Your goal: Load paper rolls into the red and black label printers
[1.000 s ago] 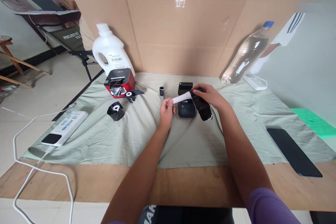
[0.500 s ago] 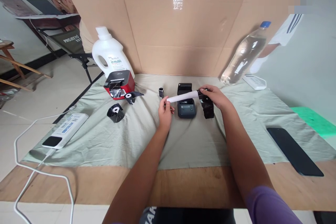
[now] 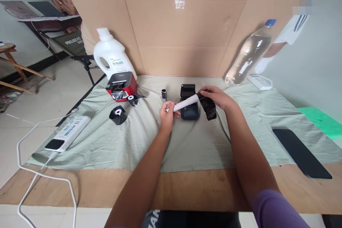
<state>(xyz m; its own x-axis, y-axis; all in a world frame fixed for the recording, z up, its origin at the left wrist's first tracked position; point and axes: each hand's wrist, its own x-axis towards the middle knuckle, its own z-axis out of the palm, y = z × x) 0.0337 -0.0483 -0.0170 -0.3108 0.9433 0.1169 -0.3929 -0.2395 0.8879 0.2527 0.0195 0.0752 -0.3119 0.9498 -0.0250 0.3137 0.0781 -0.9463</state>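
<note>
A white paper-like strip (image 3: 186, 103) stretches at a slant between my two hands, its right end higher than its left. My left hand (image 3: 167, 115) pinches the lower left end between thumb and fingers. Where the white meets black, my right hand (image 3: 215, 96) grips the strip; a glossy black strip (image 3: 209, 109) hangs beneath those fingers. Whether a roll sits inside the right hand is hidden. Under the white strip stands a small dark label printer (image 3: 190, 111) with its lid raised. Just behind my left hand is a small black roll (image 3: 164, 94).
At left are a red and black printer (image 3: 125, 85), two black tape rolls with white cores (image 3: 118, 115), a white detergent jug (image 3: 113, 55) and a cabled white power bank (image 3: 68, 133). Rightward are a phone (image 3: 301, 153) and a leaning water bottle (image 3: 248, 57). Cardboard (image 3: 187, 35) stands behind.
The white strip has tilted more, its left end coming down with my left hand. My right hand has shifted slightly left, and the black strip hangs at more of a slant.
</note>
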